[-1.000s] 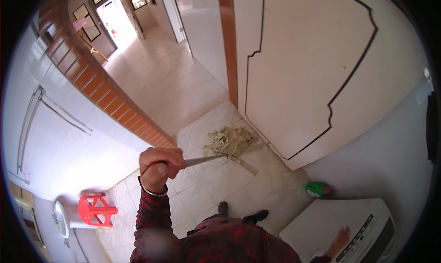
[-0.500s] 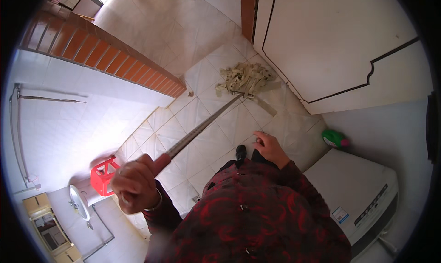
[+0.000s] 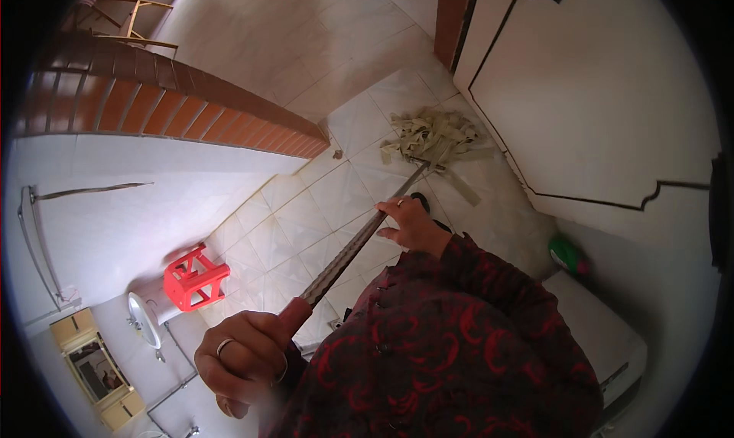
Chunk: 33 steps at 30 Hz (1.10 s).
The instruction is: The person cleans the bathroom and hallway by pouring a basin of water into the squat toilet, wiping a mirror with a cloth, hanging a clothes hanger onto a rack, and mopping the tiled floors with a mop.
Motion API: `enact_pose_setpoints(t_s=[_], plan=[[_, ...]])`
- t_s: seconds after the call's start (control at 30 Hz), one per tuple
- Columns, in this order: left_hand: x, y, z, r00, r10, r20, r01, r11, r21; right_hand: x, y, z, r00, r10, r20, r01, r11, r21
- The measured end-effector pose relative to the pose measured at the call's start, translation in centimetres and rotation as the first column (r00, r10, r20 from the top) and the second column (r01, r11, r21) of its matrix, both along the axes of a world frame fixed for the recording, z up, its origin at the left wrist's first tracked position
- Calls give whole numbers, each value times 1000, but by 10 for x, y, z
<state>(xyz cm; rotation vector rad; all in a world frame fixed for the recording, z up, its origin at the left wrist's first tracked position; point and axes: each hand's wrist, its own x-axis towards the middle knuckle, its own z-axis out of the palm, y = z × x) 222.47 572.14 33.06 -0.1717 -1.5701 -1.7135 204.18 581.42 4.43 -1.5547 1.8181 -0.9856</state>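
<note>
A mop [image 3: 344, 261] slants across the floor. Its grey-brown pole has a red grip at the near end, and its head of pale cloth strips [image 3: 436, 136] lies spread on the tiles. My left hand [image 3: 245, 358], with a ring on one finger, is closed around the red grip at lower left. Farther along the pole, my right hand [image 3: 417, 224] has its fingers over the shaft and its thumb on the near side, in a loose hold. The undersides of its fingers are hidden.
Left of the pole stand a red plastic stool [image 3: 195, 281] and a white washbasin [image 3: 145, 319]. A brick-edged low wall [image 3: 191, 117] runs at upper left. White panelling [image 3: 596, 102], a green bottle [image 3: 564, 253] and a white appliance [image 3: 592, 316] are on the right.
My right hand has moved left and forward from beside my body onto the mop pole. My left hand still grips the red end. The whole view has shifted slightly.
</note>
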Motion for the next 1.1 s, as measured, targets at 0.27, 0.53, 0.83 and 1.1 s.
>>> enact_pose_setpoints(t_s=[0.27, 0.53, 0.83, 1.1], plan=[[-64, -58, 37, 980, -88, 177, 110, 987, -118, -30, -94, -3, 971, 224, -86, -216, 971, 99], [-122, -55, 23, 961, 9, 275, 95, 927, -362, -32, -195, -28, 968, 244, 59, -239, 968, -75], [-83, -62, 38, 967, -32, -254, -106, 853, -511, -49, -238, 50, 985, -40, 165, 113, 878, -464], [-11, -64, 97, 980, 127, -155, -163, 956, -243, -39, -158, 93, 966, 258, -31, -256, 920, -296]])
